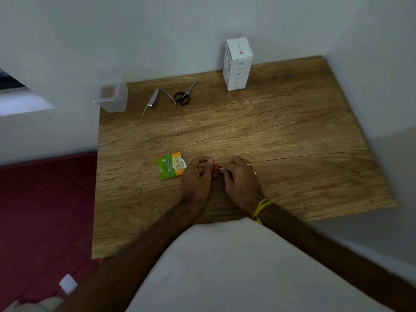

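- Both forearms come in over the near edge of the table and converge. A yellow thread is tied round the right wrist.
- Left hand: back up, fingers curled, thumb and fingertip pinching the far-left end of the red stick.
- Right hand: back up, fingers curled inward, pinching the stick's near-right end, where a white bit shows. There is a ring on one finger.
- Red stick: thin, bridging the gap between the two hands, low over the table. Long axis diagonal, far-left to near-right, roughly level. Cannot tell which end is the tip.
- Sachet: green and orange, far edge looks torn, flat just left of the left hand, apart from it.
- Well beyond the left hand: nail clipper and scissors near each other, with a clear plastic tub further left.
- Farthest, beyond the right hand: white box, upright by the wall.
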The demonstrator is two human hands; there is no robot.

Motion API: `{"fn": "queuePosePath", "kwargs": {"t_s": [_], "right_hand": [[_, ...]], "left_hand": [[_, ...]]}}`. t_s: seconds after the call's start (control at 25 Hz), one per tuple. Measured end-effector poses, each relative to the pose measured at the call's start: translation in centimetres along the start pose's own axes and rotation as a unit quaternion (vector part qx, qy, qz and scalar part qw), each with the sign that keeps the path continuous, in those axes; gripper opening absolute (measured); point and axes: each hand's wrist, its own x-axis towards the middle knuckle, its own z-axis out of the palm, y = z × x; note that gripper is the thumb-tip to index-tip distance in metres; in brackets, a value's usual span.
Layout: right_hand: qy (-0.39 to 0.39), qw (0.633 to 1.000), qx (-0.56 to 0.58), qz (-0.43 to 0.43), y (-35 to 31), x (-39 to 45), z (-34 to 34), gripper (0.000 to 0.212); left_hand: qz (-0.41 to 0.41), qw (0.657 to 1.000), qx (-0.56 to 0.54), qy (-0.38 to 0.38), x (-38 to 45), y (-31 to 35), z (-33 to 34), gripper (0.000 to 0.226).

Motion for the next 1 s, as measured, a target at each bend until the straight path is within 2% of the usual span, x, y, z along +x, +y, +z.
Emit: {"fn": "queuePosePath", "kwargs": {"t_s": [0.12,0.32,0.4,0.52,0.68,0.84,1.0], "right_hand": [[-0.033,0.998,-0.032,-0.036,1.8,-0.3,-0.7,0.022],[-0.038,0.995,0.067,-0.06,4.0,-1.1,-1.9,0.014],[-0.023,0.987,0.158,0.001,4.4,-0.7,-2.9,0.012],[-0.021,0.951,0.283,0.126,4.7,1.1,-3.9,0.017],[0.011,0.921,0.354,0.163,3.6,4.1,-2.3,0.018],[0.031,0.924,0.353,0.141,2.1,6.2,-0.1,0.013],[0.041,0.944,0.31,0.11,0.3,7.4,1.5,0.015]], "left_hand": [[-0.013,1.0,-0.019,0.014,0.3,0.1,0.1,0.015],[-0.041,0.998,-0.042,0.024,0.3,0.5,0.3,0.015],[-0.05,0.997,-0.051,0.027,0.5,0.8,0.1,0.017],[-0.076,0.993,-0.083,0.029,0.7,1.1,-0.5,0.014],[-0.122,0.987,-0.102,-0.016,0.6,1.4,-0.9,0.02],[-0.153,0.977,-0.146,-0.02,-0.1,2.0,-1.9,0.023],[-0.106,0.985,-0.134,0.011,-0.1,1.9,-4.1,0.039]]}}
